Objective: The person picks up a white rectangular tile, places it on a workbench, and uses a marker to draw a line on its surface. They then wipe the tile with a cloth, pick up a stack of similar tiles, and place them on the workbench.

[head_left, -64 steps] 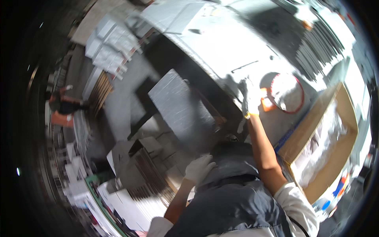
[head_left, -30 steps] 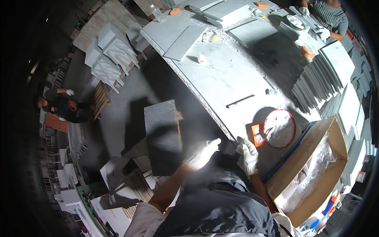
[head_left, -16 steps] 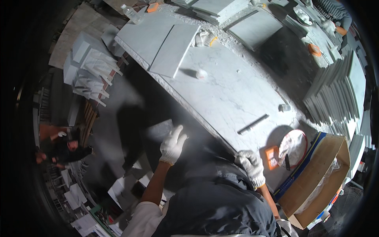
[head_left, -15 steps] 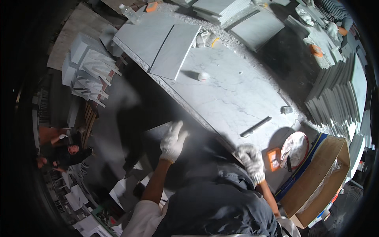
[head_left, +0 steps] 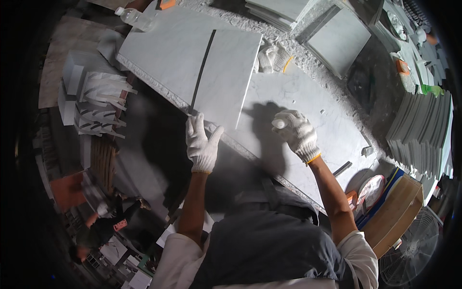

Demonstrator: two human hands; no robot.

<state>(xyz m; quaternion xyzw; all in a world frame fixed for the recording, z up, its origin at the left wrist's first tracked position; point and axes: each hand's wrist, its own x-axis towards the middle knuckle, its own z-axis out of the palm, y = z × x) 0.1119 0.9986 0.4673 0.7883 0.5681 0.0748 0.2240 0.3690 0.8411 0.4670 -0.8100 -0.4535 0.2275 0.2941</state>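
A flat grey-white stone tile [head_left: 226, 79] lies on the larger pale stone slab [head_left: 293, 89], a dark gap running along its left side. My left hand [head_left: 202, 147], in a white knit glove, is at the tile's near corner by the slab's edge. Its fingers are apart and hold nothing. Over the slab, right of the tile, my gloved right hand [head_left: 299, 135] is closed round a small white round object [head_left: 278, 124]. Its kind does not show. Crumpled white work gloves [head_left: 273, 58] with a yellow cuff lie beyond the tile.
A plastic bottle [head_left: 134, 18] lies at the far left. Stacked stone tiles [head_left: 416, 130] stand at right, near a cardboard box [head_left: 392, 216] and a fan [head_left: 411, 245]. A dark bar [head_left: 342, 168] lies on the slab. Another person [head_left: 108, 226] is at lower left.
My left hand has moved forward to the tile's near corner. My right hand has left the slab's near edge and taken up the white round object from the slab.
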